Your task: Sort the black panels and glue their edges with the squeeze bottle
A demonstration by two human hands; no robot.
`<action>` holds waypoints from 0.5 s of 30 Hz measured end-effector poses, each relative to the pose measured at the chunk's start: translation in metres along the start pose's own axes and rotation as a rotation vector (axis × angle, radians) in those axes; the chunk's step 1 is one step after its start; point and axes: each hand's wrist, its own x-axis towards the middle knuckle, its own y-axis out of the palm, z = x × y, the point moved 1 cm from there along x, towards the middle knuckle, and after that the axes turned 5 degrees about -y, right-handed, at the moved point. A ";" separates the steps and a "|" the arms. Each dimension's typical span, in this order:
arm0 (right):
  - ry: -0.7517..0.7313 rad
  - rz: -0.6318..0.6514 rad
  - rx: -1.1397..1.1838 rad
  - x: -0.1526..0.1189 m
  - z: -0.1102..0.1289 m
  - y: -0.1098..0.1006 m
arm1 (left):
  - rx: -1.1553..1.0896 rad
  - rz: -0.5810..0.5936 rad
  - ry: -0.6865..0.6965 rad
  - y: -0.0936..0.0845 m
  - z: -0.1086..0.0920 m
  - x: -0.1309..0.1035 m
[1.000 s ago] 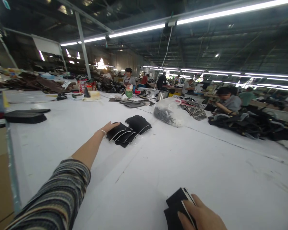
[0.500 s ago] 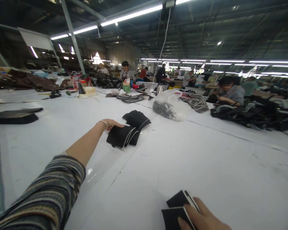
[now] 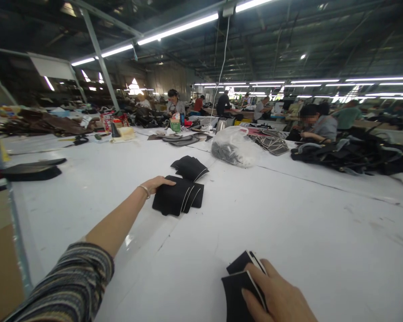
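Observation:
My left hand (image 3: 157,183) has its thumb on top of a fanned group of black pieces with pale edges (image 3: 170,196); its other fingers are hidden behind and under them. Just beyond lies another fanned stack of black pieces (image 3: 190,167) on the white table (image 3: 201,241). Near the bottom edge, my right hand (image 3: 275,290) is closed around several black pieces (image 3: 238,293), thumb on the near one and fingers between and behind them. Their pale edges face right.
A clear plastic bag (image 3: 233,147) of dark pieces sits at mid-table. Grey pieces (image 3: 272,142) and a black heap (image 3: 352,154) lie to the right, dark flat pieces (image 3: 33,170) to the left. A person (image 3: 317,123) sits across the table at the right.
The pieces under my left hand have shifted slightly nearer and right, showing more of the lowest one. My right hand has come further into view with its pieces. The camera view has shifted slightly.

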 end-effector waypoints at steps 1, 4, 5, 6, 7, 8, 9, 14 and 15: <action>-0.001 -0.021 0.022 -0.002 0.003 -0.003 | -0.030 -0.003 0.019 0.001 0.004 -0.002; -0.003 -0.070 0.083 -0.006 0.013 -0.012 | -0.100 -0.021 0.027 0.004 0.013 -0.007; -0.002 -0.073 0.098 -0.006 0.015 -0.015 | -0.115 -0.023 0.012 0.004 0.016 -0.009; 0.001 -0.067 0.109 -0.007 0.017 -0.017 | -0.129 -0.024 -0.005 0.004 0.019 -0.010; 0.003 -0.056 0.119 -0.007 0.018 -0.018 | -0.142 -0.026 -0.020 0.004 0.021 -0.011; 0.007 -0.044 0.125 -0.007 0.019 -0.020 | -0.156 -0.030 -0.030 0.003 0.023 -0.013; 0.013 -0.033 0.127 -0.007 0.019 -0.020 | -0.170 -0.036 -0.032 0.003 0.024 -0.015; 0.049 -0.048 0.096 -0.009 0.021 -0.024 | -0.229 -0.082 0.018 -0.002 0.020 -0.039; 0.052 -0.050 0.091 -0.009 0.022 -0.025 | -0.234 -0.093 0.033 -0.003 0.017 -0.048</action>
